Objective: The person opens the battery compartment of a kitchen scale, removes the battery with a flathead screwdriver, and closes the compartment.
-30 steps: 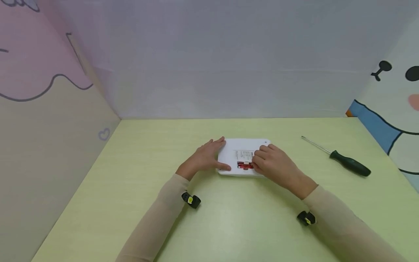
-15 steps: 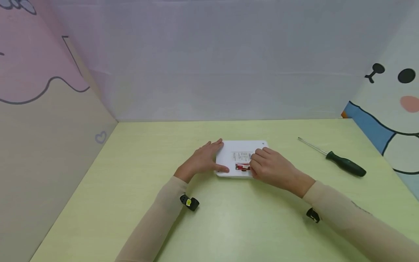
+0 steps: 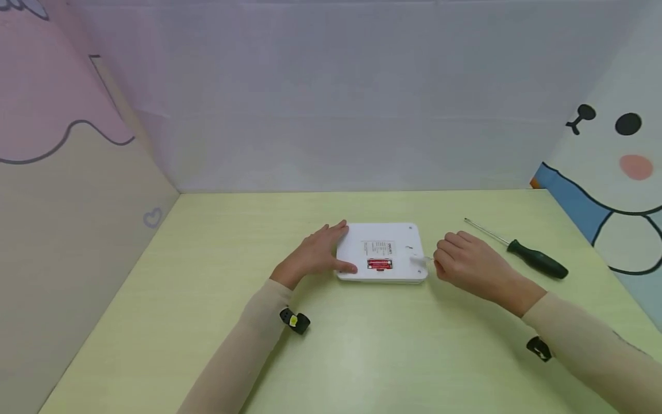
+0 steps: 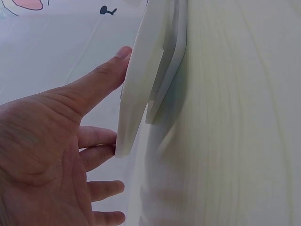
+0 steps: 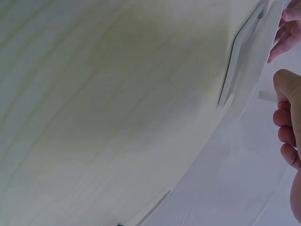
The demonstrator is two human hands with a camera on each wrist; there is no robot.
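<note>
A flat white device (image 3: 357, 247) lies underside up, showing a printed label (image 3: 378, 248) and an uncovered compartment with red batteries (image 3: 380, 264). My left hand (image 3: 316, 256) spans its left end, thumb on the near corner and fingertips at the far corner. In the left wrist view the thumb of my left hand (image 4: 56, 136) rests straight on the device (image 4: 141, 84). Just past the device's right edge, my right hand (image 3: 473, 264) pinches a small pale, flat piece (image 3: 418, 259), blurred in the head view. In the right wrist view, this piece (image 5: 267, 96) juts from the curled fingers.
A screwdriver with a dark green handle (image 3: 538, 260) lies on the pale yellow table (image 3: 248, 230) beyond my right hand. A plain wall (image 3: 331, 103) stands behind the table, with printed panels at the left and right.
My right hand has moved right, off the device, with the pale piece in its fingers. The red batteries now show fully. My left hand keeps its place on the device.
</note>
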